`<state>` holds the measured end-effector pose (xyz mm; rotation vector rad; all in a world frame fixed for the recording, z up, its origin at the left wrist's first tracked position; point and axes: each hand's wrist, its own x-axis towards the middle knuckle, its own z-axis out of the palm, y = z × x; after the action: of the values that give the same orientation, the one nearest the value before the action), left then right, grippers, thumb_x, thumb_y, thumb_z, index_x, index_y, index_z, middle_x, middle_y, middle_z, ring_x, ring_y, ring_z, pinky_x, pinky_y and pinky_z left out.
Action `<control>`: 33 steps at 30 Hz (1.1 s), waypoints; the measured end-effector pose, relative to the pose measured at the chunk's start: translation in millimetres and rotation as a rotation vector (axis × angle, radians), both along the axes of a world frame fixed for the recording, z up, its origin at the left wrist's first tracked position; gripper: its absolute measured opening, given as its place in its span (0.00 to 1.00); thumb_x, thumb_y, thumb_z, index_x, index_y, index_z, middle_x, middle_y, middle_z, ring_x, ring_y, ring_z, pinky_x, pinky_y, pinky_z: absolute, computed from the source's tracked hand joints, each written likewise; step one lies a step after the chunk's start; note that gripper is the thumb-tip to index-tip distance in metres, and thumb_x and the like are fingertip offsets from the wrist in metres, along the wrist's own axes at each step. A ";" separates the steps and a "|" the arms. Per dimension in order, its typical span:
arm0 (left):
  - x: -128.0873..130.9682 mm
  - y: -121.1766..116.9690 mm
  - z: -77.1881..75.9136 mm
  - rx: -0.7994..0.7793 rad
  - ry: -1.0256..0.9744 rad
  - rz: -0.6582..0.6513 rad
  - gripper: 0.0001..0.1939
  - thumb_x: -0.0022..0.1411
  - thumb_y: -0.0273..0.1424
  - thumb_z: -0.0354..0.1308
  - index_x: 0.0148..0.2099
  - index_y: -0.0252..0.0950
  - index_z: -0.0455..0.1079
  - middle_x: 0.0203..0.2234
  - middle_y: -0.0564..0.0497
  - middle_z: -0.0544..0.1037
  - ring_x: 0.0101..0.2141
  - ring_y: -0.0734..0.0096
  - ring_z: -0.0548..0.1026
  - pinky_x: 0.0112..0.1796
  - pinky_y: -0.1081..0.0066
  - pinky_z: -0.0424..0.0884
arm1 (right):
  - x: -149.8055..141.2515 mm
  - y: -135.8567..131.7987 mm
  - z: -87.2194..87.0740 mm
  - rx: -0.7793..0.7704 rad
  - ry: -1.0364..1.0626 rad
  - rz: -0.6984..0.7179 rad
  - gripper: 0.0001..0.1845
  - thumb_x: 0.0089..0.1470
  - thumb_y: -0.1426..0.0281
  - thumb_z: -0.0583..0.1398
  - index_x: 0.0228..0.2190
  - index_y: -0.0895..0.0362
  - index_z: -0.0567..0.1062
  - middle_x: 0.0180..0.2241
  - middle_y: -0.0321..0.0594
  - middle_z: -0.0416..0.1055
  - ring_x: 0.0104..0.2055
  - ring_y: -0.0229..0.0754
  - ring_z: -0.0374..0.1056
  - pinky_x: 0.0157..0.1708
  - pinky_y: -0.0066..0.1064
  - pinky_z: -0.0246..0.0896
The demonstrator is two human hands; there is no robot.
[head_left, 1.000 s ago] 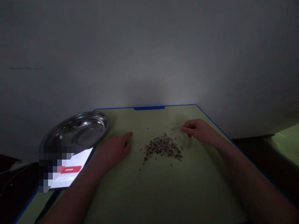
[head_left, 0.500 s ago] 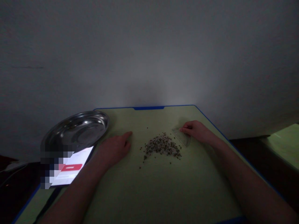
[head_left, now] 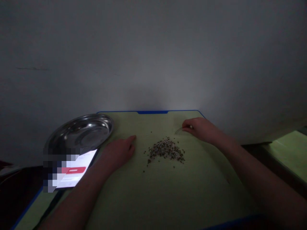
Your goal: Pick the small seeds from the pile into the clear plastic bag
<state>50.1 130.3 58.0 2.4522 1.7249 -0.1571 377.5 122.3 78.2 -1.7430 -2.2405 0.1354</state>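
1. Right hand [head_left: 201, 130] pinches a clear curved strip [head_left: 178, 131] toward the tabletop [head_left: 168, 198]'s far right corner.
2. Left hand [head_left: 120, 151] points one finger; cannot tell its grip.
3. Seeds [head_left: 165, 150] lie mid-tabletop; bowl [head_left: 90, 135], far left corner.

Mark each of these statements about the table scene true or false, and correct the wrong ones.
1. The right hand pinches a clear, curved-edged piece. True.
2. The heap of small bits sits inside the metal basin. False: the heap lies on the tabletop, to the right of the basin.
3. The left hand has its index finger extended. True.
4. The screen near the left forearm is dark. False: it is lit, white with a red band.
5. A few bits lie apart from the heap. True.
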 end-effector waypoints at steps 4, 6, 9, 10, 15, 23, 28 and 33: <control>0.0 -0.2 0.7 -0.008 0.004 0.004 0.28 0.66 0.34 0.41 0.66 0.38 0.60 0.47 0.38 0.79 0.43 0.54 0.78 0.43 0.59 0.71 | -9.6 -0.8 -11.0 0.042 -0.075 0.020 0.08 0.57 0.69 0.58 0.32 0.54 0.78 0.35 0.44 0.77 0.36 0.47 0.70 0.34 0.35 0.56; 0.0 -0.4 0.6 -0.009 0.008 0.001 0.28 0.66 0.34 0.41 0.66 0.37 0.60 0.47 0.37 0.79 0.44 0.52 0.78 0.43 0.58 0.71 | -11.5 -2.7 -17.3 0.055 -0.087 0.031 0.09 0.59 0.69 0.57 0.34 0.55 0.78 0.37 0.45 0.77 0.37 0.47 0.70 0.36 0.35 0.58; -0.2 -0.4 0.2 -0.007 0.014 0.005 0.28 0.66 0.34 0.42 0.66 0.38 0.60 0.47 0.38 0.79 0.44 0.52 0.78 0.43 0.58 0.71 | -11.1 -9.3 -23.1 0.067 -0.093 0.049 0.10 0.61 0.69 0.56 0.35 0.55 0.78 0.37 0.45 0.76 0.37 0.46 0.71 0.37 0.35 0.59; -0.3 -0.3 0.0 -0.005 0.014 0.003 0.28 0.66 0.34 0.42 0.66 0.38 0.60 0.47 0.38 0.79 0.44 0.52 0.78 0.43 0.58 0.71 | -10.3 -12.7 -24.0 0.068 -0.093 0.057 0.10 0.61 0.69 0.56 0.35 0.55 0.78 0.37 0.45 0.76 0.38 0.46 0.71 0.37 0.35 0.60; -0.7 1.0 -0.4 -0.011 0.016 0.008 0.28 0.66 0.34 0.42 0.66 0.38 0.60 0.47 0.39 0.79 0.43 0.53 0.78 0.43 0.59 0.71 | -2.1 -38.0 -23.4 0.045 -0.094 0.093 0.11 0.63 0.70 0.55 0.35 0.57 0.77 0.36 0.45 0.75 0.38 0.46 0.71 0.38 0.34 0.62; -1.7 3.1 -1.9 -0.021 0.012 0.003 0.28 0.67 0.35 0.40 0.66 0.38 0.59 0.48 0.37 0.79 0.44 0.53 0.78 0.44 0.58 0.71 | 19.8 -70.8 -16.6 0.014 -0.070 0.109 0.12 0.62 0.67 0.55 0.35 0.55 0.78 0.36 0.44 0.75 0.37 0.46 0.72 0.37 0.36 0.63; -0.7 3.0 -0.7 -0.011 0.012 0.001 0.28 0.66 0.34 0.40 0.66 0.37 0.59 0.47 0.36 0.79 0.43 0.51 0.78 0.43 0.58 0.71 | 24.1 -68.8 -11.2 -0.015 0.034 0.051 0.12 0.61 0.66 0.56 0.36 0.55 0.79 0.37 0.45 0.77 0.37 0.47 0.72 0.39 0.37 0.64; -0.4 2.5 0.9 -0.011 0.026 0.002 0.28 0.66 0.35 0.40 0.66 0.38 0.59 0.47 0.37 0.79 0.42 0.52 0.78 0.43 0.58 0.71 | 22.3 -51.6 -16.2 -0.066 0.071 0.047 0.12 0.60 0.67 0.56 0.36 0.55 0.80 0.36 0.45 0.79 0.37 0.46 0.72 0.37 0.36 0.64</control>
<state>49.7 132.8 58.9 2.4511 1.7316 -0.1985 399.8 70.7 62.0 -1.6914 -2.2503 0.2798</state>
